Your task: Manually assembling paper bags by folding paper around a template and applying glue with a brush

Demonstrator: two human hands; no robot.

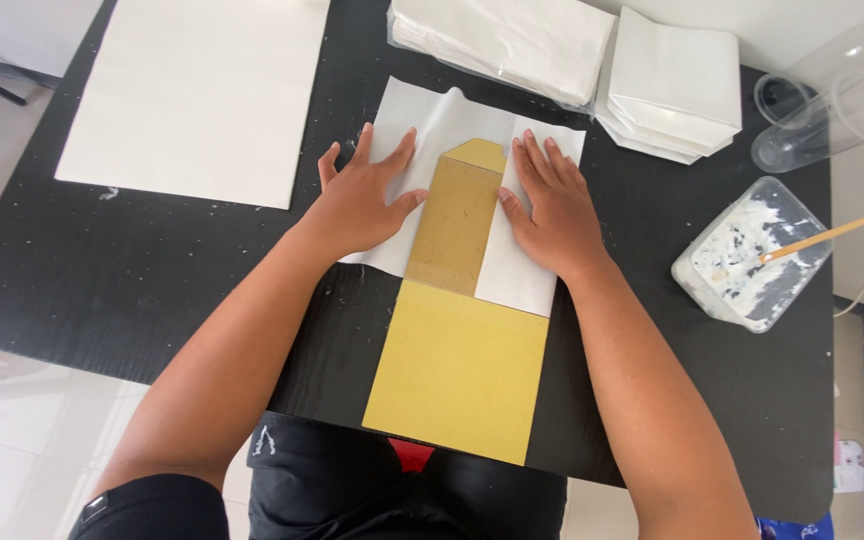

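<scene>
A sheet of white paper (442,120) lies on the black table (152,270) with a brown cardboard template (457,215) on top of it. The template widens into a yellow-brown card panel (457,370) that reaches the table's near edge. My left hand (362,200) lies flat on the paper's left flap, fingers spread, thumb by the template's edge. My right hand (552,205) presses flat on the right flap, which is folded in against the template. Neither hand holds anything.
A large white sheet (197,95) lies at the far left. Stacks of white folded paper (672,85) and a wrapped pack (507,40) sit at the back. A plastic tub of white paste (752,255) with a stick (837,232) and a clear cup (832,95) stand at the right.
</scene>
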